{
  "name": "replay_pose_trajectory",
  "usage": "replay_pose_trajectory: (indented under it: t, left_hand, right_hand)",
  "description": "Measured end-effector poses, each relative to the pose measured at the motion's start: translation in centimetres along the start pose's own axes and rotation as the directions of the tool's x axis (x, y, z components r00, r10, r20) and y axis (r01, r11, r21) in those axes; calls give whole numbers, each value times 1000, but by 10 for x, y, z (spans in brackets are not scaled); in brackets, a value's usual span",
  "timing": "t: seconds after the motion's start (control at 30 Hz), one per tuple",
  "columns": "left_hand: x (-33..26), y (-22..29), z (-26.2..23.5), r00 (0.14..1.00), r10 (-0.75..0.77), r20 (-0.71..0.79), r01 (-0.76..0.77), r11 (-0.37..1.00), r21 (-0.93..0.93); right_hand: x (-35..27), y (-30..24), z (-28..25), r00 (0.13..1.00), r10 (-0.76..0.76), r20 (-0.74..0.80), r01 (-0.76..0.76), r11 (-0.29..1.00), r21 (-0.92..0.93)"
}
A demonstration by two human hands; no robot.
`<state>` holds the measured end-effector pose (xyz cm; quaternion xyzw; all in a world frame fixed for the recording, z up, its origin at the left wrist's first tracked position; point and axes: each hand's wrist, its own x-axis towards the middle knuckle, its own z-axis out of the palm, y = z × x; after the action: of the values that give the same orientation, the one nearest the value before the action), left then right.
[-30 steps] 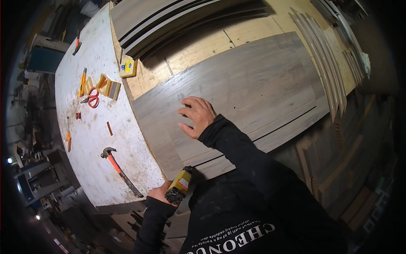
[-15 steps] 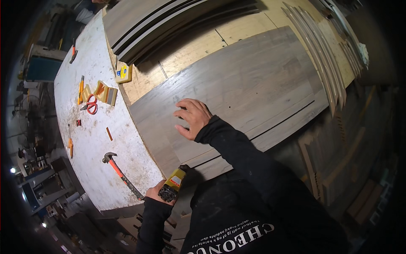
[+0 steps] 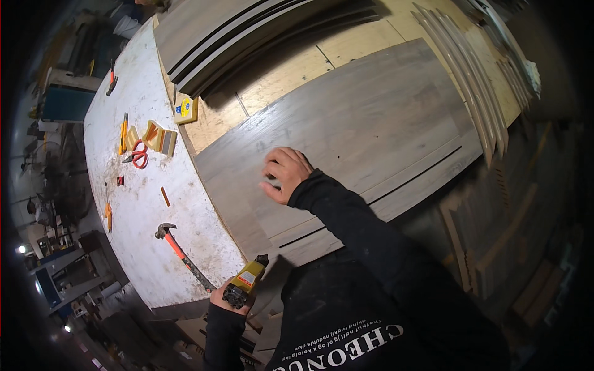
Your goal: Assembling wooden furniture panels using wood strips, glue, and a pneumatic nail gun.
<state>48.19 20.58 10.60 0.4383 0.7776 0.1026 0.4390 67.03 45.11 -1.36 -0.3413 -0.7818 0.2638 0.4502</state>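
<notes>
My left hand [image 3: 224, 300] is wrapped round a yellow and black nail gun [image 3: 246, 279], near the panel's lower left corner. The gun's black nose points up and to the right; its grip is mostly hidden. A wide grey-brown wood panel [image 3: 371, 117] lies flat, with a long dark slot along its near edge and small dark holes. Over its left part is my right hand [image 3: 288, 175], open, fingers bent and thumb apart, with no held thing visible. Whether it touches the panel I cannot tell.
On the white bench [image 3: 130, 247] to the left lie a claw hammer [image 3: 179, 250], red scissors [image 3: 141, 156], a second hammer [image 3: 112, 80] and an orange screwdriver [image 3: 108, 216]. A stack of panels [image 3: 216, 37] stands at the back; thin wood strips [image 3: 467, 80] lie far right.
The nail gun has drawn back to the left and down, away from the panel's slot end. My right hand's fingers have curled in more. The whole view has shifted slightly.
</notes>
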Motion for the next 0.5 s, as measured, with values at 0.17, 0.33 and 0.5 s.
replay_pose_trajectory:
  t: [0.17, 0.33, 0.5]
  left_hand:
    - [5, 23, -4, 1000, -9, 16, 10, 998, -64]
    - [21, 30, -4, 998, 55, -4, -54, 997, 45]
    - [38, 49, -7, 992, 127, 26, -129, 985, 114]
  right_hand:
    - [-5, 4, 2, 985, 60, 161, -57, 998, -23]
    - [-5, 4, 3, 986, 56, 158, -50, 998, -38]
    - [-6, 6, 5, 987, 65, 147, -62, 998, -25]
